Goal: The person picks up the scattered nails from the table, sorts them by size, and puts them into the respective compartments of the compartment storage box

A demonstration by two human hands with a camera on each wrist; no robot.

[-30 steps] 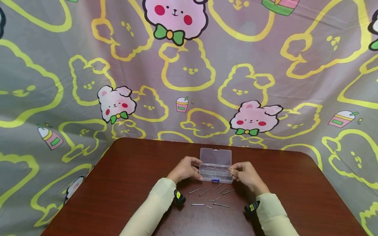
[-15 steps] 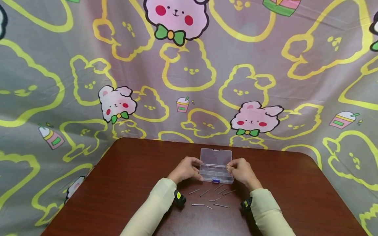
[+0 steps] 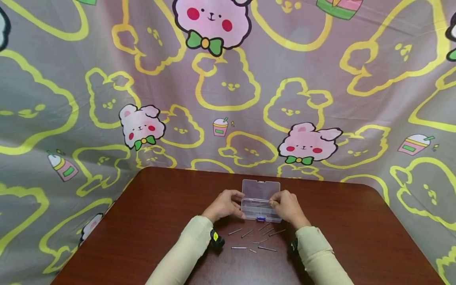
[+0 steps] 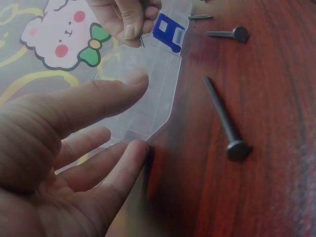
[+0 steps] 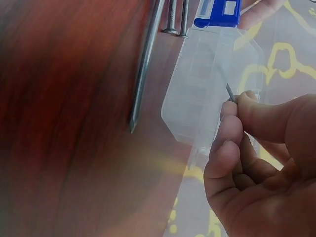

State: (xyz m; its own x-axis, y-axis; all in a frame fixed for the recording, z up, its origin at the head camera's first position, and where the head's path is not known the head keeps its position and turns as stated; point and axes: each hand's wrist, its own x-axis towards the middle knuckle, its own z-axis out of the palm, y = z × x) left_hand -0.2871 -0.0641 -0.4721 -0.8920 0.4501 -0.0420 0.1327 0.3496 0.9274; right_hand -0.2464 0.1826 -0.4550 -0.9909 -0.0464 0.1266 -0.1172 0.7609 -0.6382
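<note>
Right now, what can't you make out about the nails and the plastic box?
- Right wrist view: one end of the pinched metal piece, hidden by the right hand.
- Right wrist view: upper end of the leftmost nail, cut off by the top edge.
- Head view: the back right of the plastic box, covered by the right hand.
- Left wrist view: the box's far end, cut off by the top edge.
- Head view: tips of the scattered nails, too small.

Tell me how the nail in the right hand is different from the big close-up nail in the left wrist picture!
The held nail is pinched by the right hand over the open box; the table nail lies on the table, untouched. The held nail's head can't be seen; the table nail shows a flat, round head. Both look thin, grey and metal.
</note>
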